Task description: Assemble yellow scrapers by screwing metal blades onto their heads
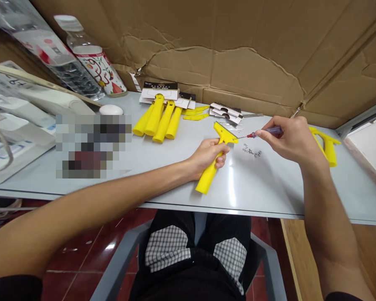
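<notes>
Yellow plastic T-shaped scraper (207, 179) gripped in closed left hand (205, 156); right hand (291, 140) pinched thin purple-handled screwdriver (267, 132), tip almost touching scraper.

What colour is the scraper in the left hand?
Bright yellow scraper, best seen in the head view.

One head-worn camera looks forward and down, close above the table (269, 188), left hand (208, 156) and right hand (288, 140).
</notes>
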Available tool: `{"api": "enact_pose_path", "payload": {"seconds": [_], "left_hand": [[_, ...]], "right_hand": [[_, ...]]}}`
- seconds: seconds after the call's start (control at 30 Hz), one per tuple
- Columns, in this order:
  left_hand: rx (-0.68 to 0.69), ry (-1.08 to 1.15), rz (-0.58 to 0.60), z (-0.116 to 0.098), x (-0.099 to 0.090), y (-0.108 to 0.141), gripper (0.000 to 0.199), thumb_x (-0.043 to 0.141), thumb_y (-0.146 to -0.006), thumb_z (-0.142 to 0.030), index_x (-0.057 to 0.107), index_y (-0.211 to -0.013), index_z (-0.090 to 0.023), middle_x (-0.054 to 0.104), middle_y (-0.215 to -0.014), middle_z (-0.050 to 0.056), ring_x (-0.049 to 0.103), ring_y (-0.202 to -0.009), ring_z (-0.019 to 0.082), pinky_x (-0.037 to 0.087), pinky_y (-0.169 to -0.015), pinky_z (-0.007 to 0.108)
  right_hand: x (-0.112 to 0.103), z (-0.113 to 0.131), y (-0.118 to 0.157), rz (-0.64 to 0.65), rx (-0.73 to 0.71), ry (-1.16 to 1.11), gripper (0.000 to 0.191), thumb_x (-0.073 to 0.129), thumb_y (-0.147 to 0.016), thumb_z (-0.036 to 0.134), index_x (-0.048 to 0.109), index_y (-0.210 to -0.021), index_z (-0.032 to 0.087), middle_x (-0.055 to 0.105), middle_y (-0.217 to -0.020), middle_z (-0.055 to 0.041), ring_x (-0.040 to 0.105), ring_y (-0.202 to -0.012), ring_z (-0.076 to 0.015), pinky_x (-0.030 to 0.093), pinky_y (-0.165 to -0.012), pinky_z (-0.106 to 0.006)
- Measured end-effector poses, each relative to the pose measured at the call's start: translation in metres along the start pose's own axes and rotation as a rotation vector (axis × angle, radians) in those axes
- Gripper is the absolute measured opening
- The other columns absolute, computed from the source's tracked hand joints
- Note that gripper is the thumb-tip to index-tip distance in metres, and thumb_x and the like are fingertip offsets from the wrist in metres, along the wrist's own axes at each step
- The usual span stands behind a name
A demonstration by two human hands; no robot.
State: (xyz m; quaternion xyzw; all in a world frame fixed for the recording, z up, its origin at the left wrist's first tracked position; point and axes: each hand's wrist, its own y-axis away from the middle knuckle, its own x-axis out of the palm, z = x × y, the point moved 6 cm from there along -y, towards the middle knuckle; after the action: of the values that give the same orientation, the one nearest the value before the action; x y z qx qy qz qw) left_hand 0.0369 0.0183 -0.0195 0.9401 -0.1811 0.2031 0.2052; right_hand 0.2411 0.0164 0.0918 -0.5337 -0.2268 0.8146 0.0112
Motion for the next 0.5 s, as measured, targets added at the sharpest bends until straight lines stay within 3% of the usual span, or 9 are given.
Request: {"api": "enact_pose_path", "payload": {"seconds": [0.23, 0.33, 0.5], "left_hand": [[0.009, -0.013, -0.006, -0.002, 0.002, 0.002, 0.027, 0.062, -0.091, -0.001, 0.051, -0.073, -0.019, 0.043, -0.057, -0.007, 0.038, -0.042, 0.003, 0.027, -0.038, 0.018], [0.010, -0.011, -0.014, -0.002, 0.002, 0.003, 0.029, 0.061, -0.091, 0.000, 0.049, -0.072, -0.019, 0.044, -0.058, -0.007, 0.038, -0.042, 0.003, 0.027, -0.038, 0.017], [0.002, -0.031, -0.021, -0.002, 0.002, 0.003, 0.029, 0.060, -0.092, 0.001, 0.050, -0.073, -0.019, 0.044, -0.057, -0.007, 0.039, -0.042, 0.003, 0.027, -0.038, 0.017]], "right_hand": [[-0.001, 0.009, 0.001, 0.048, -0.072, -0.043, 0.020, 0.075, -0.092, 0.043, 0.067, -0.099, 0.026, 0.071, -0.071, -0.0004, 0.063, -0.058, -0.0200, 0.046, -0.058, -0.036], [-0.001, 0.004, 0.002, 0.067, -0.083, -0.059, 0.015, 0.075, -0.094, 0.041, 0.072, -0.096, 0.027, 0.077, -0.079, -0.0026, 0.069, -0.066, -0.0221, 0.049, -0.064, -0.038], [0.001, -0.001, 0.000, 0.078, -0.063, -0.014, 0.019, 0.073, -0.096, 0.046, 0.077, -0.094, 0.027, 0.072, -0.067, -0.0017, 0.065, -0.057, -0.0207, 0.047, -0.063, -0.038]]}}
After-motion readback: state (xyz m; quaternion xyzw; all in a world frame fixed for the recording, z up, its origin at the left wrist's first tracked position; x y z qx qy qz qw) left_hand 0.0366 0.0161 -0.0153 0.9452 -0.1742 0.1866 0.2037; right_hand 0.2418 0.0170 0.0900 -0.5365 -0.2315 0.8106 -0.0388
